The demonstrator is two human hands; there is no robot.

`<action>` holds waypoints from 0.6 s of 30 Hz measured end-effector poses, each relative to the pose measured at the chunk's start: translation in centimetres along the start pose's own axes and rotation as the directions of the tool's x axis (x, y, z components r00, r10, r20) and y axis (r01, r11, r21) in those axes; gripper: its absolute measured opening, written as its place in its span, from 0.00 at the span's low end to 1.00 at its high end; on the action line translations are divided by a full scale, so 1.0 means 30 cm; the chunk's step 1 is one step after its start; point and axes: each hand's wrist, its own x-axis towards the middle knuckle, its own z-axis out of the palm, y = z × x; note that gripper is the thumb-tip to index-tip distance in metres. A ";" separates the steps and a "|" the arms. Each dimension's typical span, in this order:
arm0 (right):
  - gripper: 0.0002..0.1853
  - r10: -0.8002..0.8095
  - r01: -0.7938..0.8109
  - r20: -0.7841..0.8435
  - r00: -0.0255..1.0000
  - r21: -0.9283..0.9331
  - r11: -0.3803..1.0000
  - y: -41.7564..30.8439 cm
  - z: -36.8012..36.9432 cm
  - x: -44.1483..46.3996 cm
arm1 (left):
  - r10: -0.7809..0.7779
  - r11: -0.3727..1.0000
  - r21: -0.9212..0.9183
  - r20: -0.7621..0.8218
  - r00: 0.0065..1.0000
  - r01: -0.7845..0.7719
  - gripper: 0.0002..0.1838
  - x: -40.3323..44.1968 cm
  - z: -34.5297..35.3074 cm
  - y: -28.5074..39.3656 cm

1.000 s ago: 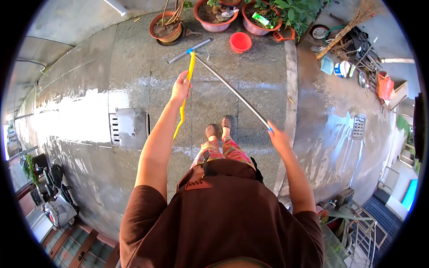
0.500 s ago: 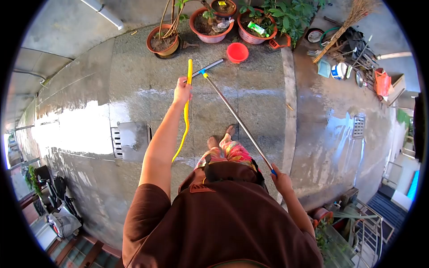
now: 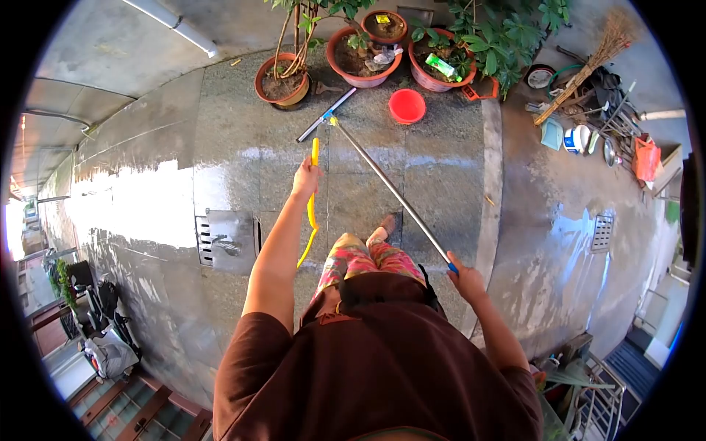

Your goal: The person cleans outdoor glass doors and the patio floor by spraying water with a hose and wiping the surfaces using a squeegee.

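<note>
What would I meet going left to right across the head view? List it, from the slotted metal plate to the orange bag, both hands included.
Slotted metal plate → left hand → red basin → right hand → orange bag.

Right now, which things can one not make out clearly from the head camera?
All in the head view:
Hose: far end hidden behind the left arm.
Pole: grip end covered by the right hand.
Left foot: hidden by the trousers.
Green packet: print too small to read.
</note>
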 end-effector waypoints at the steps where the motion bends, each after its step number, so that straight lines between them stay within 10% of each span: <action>1: 0.32 -0.028 0.029 -0.026 0.999 0.003 1.000 0.017 -0.002 0.018 | -0.073 0.988 -0.139 -0.065 0.995 0.064 0.30 -0.067 0.011 0.084; 18: 0.32 0.139 -0.145 0.116 0.984 0.051 0.988 -0.291 -0.121 -0.003 | -0.175 0.953 0.253 0.013 0.985 0.166 0.25 0.422 -0.095 0.081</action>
